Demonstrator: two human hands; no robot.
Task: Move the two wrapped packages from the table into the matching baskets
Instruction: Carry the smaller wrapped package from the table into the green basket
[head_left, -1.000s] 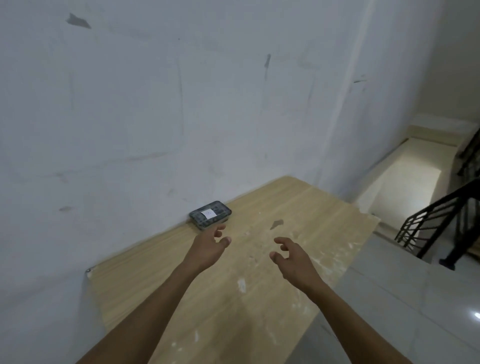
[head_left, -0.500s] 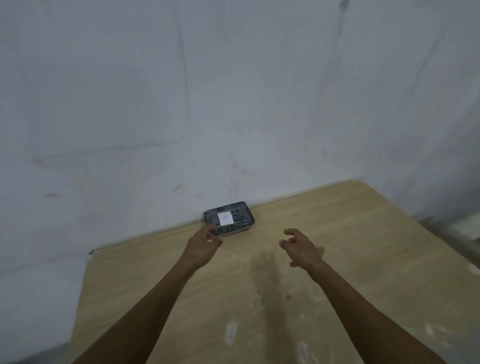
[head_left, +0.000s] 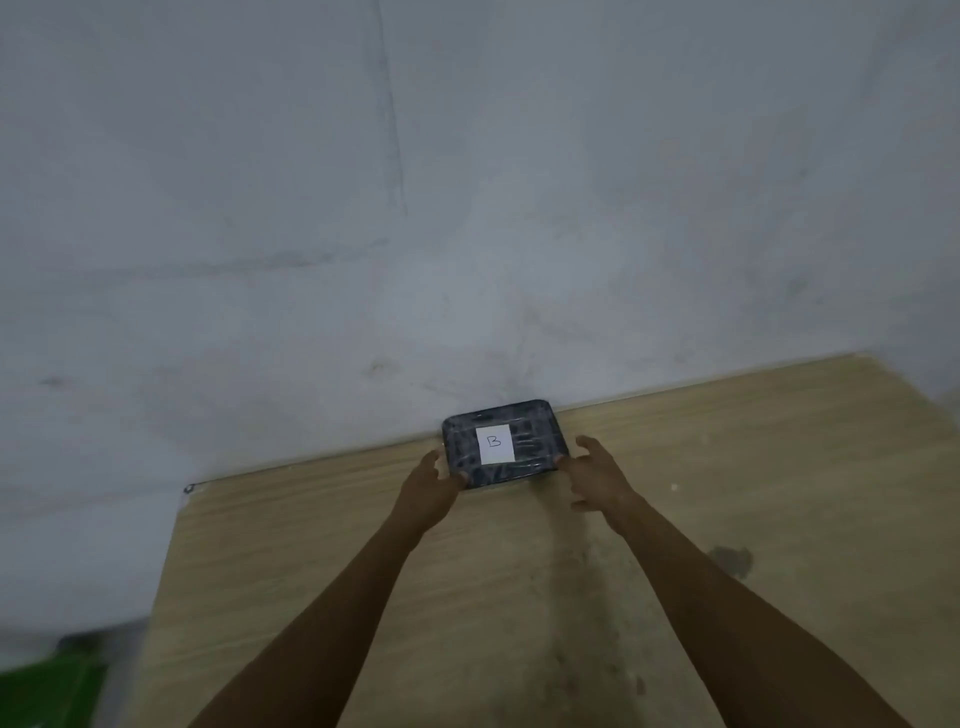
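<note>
While against the wall (head_left: 467, 234), package (head_left: 524, 444) between both hands' (head_left: 431, 493) loose open grip

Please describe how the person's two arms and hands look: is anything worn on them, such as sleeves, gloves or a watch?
Both forearms are bare as far as the frame shows, with no sleeves in view. The left hand and the right hand wear no gloves. No watch, bracelet or ring is visible on either wrist or finger, though the picture is slightly blurred, so small details could be missed.
</note>
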